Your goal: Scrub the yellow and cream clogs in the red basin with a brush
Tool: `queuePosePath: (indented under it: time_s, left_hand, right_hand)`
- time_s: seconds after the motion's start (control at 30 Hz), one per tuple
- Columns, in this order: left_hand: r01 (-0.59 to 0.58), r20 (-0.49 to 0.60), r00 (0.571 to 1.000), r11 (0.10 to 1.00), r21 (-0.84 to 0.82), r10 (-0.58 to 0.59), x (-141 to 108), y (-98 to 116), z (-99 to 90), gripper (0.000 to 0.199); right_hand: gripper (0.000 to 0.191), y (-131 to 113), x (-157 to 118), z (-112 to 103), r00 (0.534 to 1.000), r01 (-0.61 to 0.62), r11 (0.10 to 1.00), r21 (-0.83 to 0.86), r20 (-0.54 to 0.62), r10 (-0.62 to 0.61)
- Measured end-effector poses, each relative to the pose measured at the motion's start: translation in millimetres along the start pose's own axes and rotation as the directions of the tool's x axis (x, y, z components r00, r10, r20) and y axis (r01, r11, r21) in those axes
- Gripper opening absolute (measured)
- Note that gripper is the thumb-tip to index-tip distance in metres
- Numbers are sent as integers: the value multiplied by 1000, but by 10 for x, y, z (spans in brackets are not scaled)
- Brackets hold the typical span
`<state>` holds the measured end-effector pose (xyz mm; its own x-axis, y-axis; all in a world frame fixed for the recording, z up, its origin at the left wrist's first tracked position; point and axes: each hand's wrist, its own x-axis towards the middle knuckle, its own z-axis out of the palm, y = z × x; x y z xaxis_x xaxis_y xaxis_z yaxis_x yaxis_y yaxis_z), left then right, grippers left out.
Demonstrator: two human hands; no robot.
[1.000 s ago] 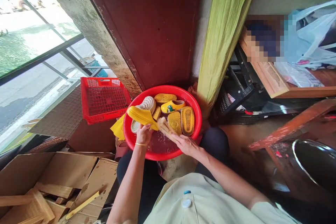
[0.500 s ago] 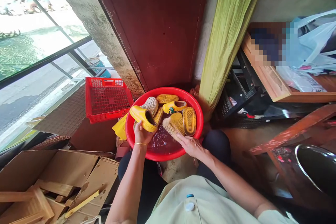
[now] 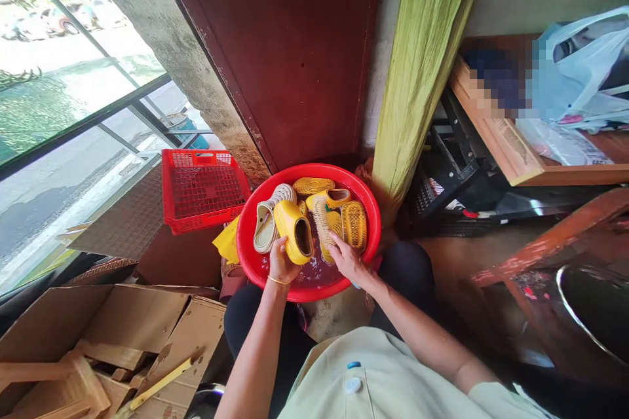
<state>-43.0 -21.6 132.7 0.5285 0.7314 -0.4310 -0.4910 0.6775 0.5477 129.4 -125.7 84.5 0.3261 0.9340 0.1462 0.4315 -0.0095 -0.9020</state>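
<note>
My left hand grips a yellow clog by its lower end, its dark opening facing up and to the right. In my right hand is a scrub brush with pale bristles, held beside the clog with a small gap between them. Both are over a red basin of cloudy, sudsy water. A cream clog rests at the basin's left side. More yellow clogs lie in the basin, one with its ridged sole up at the right and another at the back.
A red plastic crate stands left of the basin. Nearer on the left is a cardboard box holding wood pieces. A maroon door rises behind the basin, with a green curtain beside it. A wooden drawer sits at the right.
My left hand has brought the yellow clog rightward and turned it, uncovering the cream clog. The brush in my right hand has tipped more upright, near the clog.
</note>
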Motion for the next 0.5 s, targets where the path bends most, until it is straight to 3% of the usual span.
queuePosePath:
  time_s: [0.1,0.17,0.23,0.33,0.43,0.5]
  left_hand:
    - [-174,6,984,971,165,176,21,-44,12,57]
    - [-321,63,946,901,292,317,35,-98,37,70]
    - [-432,165,901,797,421,401,26,-130,73,83]
    - [-508,306,860,620,598,409,-26,-77,149,97]
    - [-560,398,817,410,720,418,-76,72,260,100]
    - [-588,421,784,327,740,457,-85,159,350,97]
  right_hand:
    - [63,-32,-43,-88,983,-178,959,218,2,182]
    - [76,-140,31,-113,964,-242,906,347,-21,265]
    - [82,-297,199,-136,956,-226,874,430,-76,285]
    - [87,-546,521,-201,962,-127,874,468,-155,223]
    - [79,-722,761,-268,974,-38,880,474,-180,139]
    - [77,-777,853,-273,976,-2,891,455,-194,101]
